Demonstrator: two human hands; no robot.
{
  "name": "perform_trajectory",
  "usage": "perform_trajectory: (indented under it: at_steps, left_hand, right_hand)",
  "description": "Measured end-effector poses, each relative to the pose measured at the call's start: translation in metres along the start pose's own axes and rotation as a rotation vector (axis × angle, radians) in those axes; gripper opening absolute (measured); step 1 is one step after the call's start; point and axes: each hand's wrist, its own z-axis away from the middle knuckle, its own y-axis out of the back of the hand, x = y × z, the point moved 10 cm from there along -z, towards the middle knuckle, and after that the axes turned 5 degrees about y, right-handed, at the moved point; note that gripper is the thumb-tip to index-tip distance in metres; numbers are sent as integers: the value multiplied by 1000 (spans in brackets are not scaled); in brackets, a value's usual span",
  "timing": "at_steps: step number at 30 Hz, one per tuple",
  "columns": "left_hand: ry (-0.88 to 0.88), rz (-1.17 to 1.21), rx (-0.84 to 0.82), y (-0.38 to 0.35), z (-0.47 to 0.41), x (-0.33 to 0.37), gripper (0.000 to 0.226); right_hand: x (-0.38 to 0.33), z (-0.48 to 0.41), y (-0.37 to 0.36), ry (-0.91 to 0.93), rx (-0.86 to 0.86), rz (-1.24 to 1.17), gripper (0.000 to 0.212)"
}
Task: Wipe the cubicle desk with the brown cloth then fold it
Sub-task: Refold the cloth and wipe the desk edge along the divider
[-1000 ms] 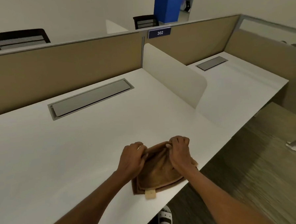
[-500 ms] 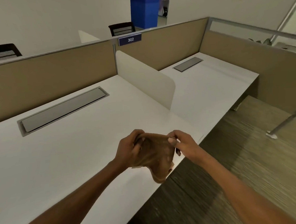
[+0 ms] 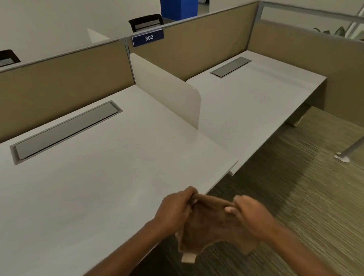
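The brown cloth [image 3: 211, 227] hangs in the air just past the front edge of the white cubicle desk [image 3: 90, 184], over the carpet. My left hand [image 3: 176, 210] grips its upper left corner and my right hand [image 3: 250, 214] grips its upper right corner. The cloth sags between them, with a pale tag [image 3: 188, 258] dangling at its lower left. My right hand is blurred.
A grey cable tray lid [image 3: 66, 129] is set into the desk near the tan partition [image 3: 58, 81]. A white divider panel [image 3: 166, 88] separates this desk from the neighbouring desk [image 3: 259, 100]. Carpet [image 3: 306, 194] lies to the right, with a metal leg foot [image 3: 342, 158].
Both hands lifted the cloth off the desk top and drew it back past the front edge; it now hangs stretched between them over the floor.
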Motion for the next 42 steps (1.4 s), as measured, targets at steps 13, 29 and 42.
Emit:
perform_trajectory:
  at_steps: [13,29,42]
  left_hand:
    - [276,-230,-11,34,-18,-126,15]
    - [-95,-455,-87,16,-74,-174,70]
    - [-38,-536,-130,-8,-105,-199,70]
  right_hand:
    - [-59,-51,-120,-294,218,-459,41]
    - [-110,-39,-209,-1111,564,-1124,100]
    - [-59,-65,-189,-1086,693,-1155,101]
